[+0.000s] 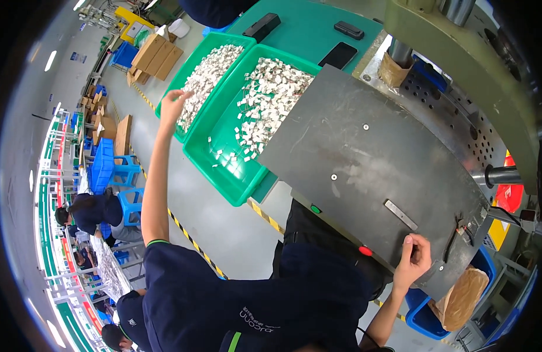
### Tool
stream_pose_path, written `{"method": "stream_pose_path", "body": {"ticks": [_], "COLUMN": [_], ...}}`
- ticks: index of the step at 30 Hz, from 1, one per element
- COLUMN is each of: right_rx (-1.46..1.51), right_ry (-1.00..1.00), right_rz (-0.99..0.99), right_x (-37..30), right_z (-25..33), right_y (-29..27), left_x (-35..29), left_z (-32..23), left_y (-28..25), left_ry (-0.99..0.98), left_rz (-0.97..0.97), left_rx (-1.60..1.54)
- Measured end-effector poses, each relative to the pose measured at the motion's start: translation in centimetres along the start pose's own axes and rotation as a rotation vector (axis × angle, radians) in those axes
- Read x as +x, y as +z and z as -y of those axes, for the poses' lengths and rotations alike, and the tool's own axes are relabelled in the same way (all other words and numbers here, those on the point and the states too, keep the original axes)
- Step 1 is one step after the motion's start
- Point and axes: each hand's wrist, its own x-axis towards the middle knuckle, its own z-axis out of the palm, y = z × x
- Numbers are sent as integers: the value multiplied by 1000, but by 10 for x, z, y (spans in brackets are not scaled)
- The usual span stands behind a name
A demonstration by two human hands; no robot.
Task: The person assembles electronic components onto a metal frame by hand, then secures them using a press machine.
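My left hand [173, 105] is stretched out over the near side of the left green bin [245, 42], its fingers drawn together. Small white pieces [209, 73] are heaped in that bin; whether one is between my fingertips is too small to tell. My right hand [416, 258] rests at the near right part of a dark metal worktable [318, 135], thumb and fingers curled together. Anything pinched there is hidden. Just beyond those fingers lies a short metal bar [401, 215]. Thin dark cables [452, 243] run beside it on the right.
A second green bin [215, 170] holds more white pieces. Behind stand a phone [339, 56] and black cases on a green surface. A press frame [476, 53] rises at right. Green [315, 209] and red [365, 250] buttons line the worktable's front edge. People sit far left.
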Motion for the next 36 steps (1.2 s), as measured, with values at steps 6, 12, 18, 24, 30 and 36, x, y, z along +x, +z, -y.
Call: {"method": "stream_pose_path", "body": {"ticks": [6, 12, 18, 24, 30, 36], "right_rx": [-130, -145, -183, -174, -183, -180], "right_ry": [-64, -108, -101, -118, -116, -104], "right_rz": [46, 95, 122, 127, 130, 133], "right_x": [-3, 0, 4, 2, 2, 4], "right_z": [7, 11, 12, 10, 9, 13], "right_y": [-6, -3, -3, -5, -4, -3], "left_x": [-78, -89, -93, -101, -91, -98], "left_z": [-42, -41, -54, -89, -89, -93], "left_y": [124, 156, 167, 120, 100, 102], "left_ry": [343, 299, 295, 20, 43, 21], "left_rz": [170, 170, 327, 327, 344, 380], "left_rx": [-64, 29, 200, -251, -584, -517]}}
